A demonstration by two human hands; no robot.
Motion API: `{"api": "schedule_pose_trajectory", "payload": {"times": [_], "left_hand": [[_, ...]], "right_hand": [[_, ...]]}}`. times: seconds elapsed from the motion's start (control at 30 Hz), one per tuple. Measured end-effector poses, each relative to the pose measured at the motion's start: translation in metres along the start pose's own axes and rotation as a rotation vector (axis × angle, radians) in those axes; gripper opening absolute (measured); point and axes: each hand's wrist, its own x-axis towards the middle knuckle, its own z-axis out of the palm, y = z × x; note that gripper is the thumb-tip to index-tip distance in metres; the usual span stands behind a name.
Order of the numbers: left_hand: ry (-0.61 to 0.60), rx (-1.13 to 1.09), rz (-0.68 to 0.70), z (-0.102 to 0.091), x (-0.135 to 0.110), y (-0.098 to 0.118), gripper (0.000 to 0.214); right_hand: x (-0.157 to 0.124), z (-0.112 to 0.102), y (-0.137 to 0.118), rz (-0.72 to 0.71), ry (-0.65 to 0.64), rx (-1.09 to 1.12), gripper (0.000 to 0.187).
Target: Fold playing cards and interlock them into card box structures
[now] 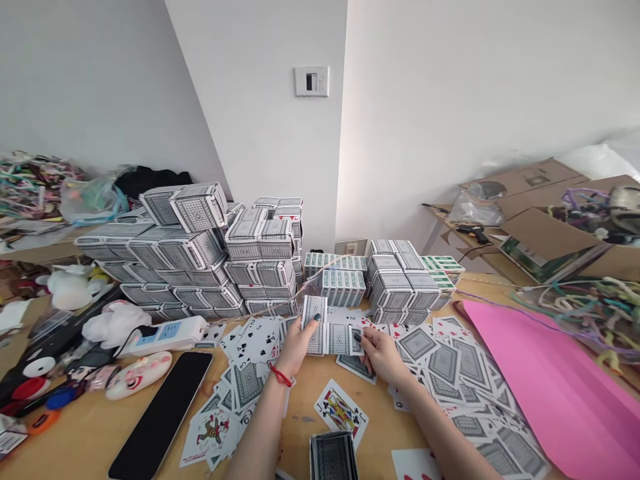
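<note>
My left hand [297, 343], with a red cord bracelet on its wrist, is closed on upright grey-backed playing cards [315, 310], its thumb pressed across them. Across from it, my right hand [384, 355] pinches the edge of another grey-backed card [355, 341]. Between the two hands lies a sideways card [339, 339]; whether it is joined to the others I cannot tell. A face-up jack of clubs [342, 408] rests below the hands. Nearer to me stands a block of cards [333, 456]. Loose cards [453, 370] spread on the right, and more [247, 383] on the left.
Stacked blocks of cards [193, 257] rise at the back left, with another stack [403, 280] at the back right. Green-and-white packs [344, 287] stand between. A black phone [163, 413], a power strip [167, 335], and a pink sheet [555, 393] flank the work area.
</note>
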Motion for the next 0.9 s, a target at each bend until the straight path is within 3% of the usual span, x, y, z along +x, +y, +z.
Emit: {"api": "schedule_pose_trajectory", "payload": {"times": [0.57,0.77,0.9], "left_hand": [[0.003,0.042,-0.007,-0.0017,-0.0033,0.0045,0.036],[-0.08,-0.048,-0.034,-0.0001,-0.005,0.0084,0.036],[-0.068,-0.034,-0.049,-0.0004,-0.0045,0.0094,0.035]], "right_hand": [[0.003,-0.0037,-0.0068,-0.03,-0.02,-0.118,0.025],[0.0032,-0.0045,-0.0084,-0.03,-0.018,-0.152,0.022],[0.0036,-0.0045,-0.009,-0.031,-0.02,-0.168,0.021]]}}
